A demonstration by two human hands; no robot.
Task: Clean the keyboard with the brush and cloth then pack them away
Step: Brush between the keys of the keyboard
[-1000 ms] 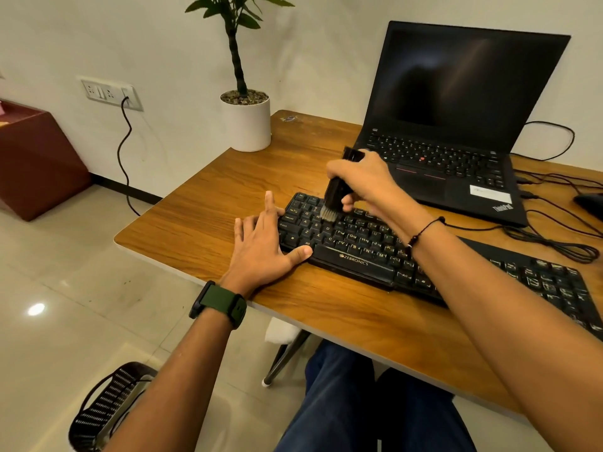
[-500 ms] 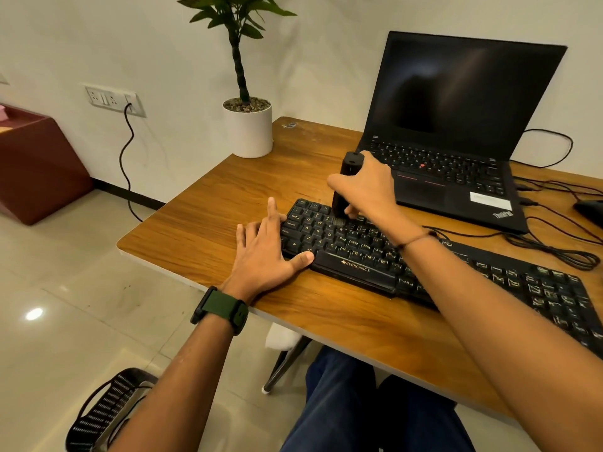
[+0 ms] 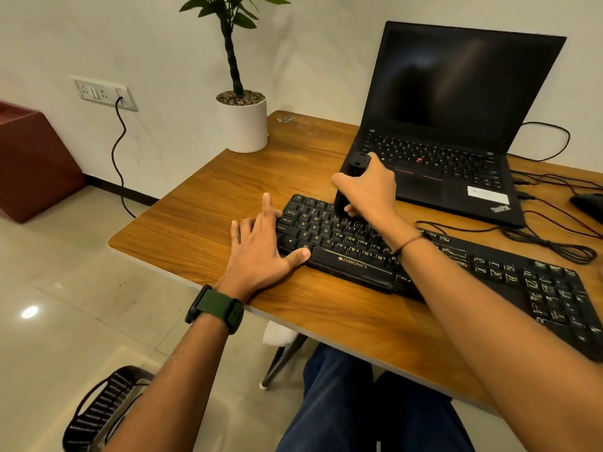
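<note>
the keyboard was laid slantwise along the near edge of the desk, its left end close to the near-left corner and the rest run off toward the right edge. the brush was held nearly upright over the upper-left key rows, bristle end down at the number row; the bristles themselves were hidden behind the fingers, so contact with the keys couldn't be confirmed. the brush body was wrapped by the curled fingers of the right hand, a firm closed grip. the left hand was laid flat with fingers straight and spread, thumb pressed on the keyboard's front-left corner, nothing gripped, just the board being steadied.

the brushing step looked to be in hand, and early, since only the left end was being worked. next, short strokes carried rightward row by row would probably be called for, with the left hand shifted along so the board isn't dragged. the cloth wasn't seen anywhere, and neither was any case or pouch for packing away.

further out, an open laptop was set at the far-right part of the desk, cables trailed beside it by the right edge. at the far-left corner a white pot was stood, filled with pebbles and a plant.
</note>
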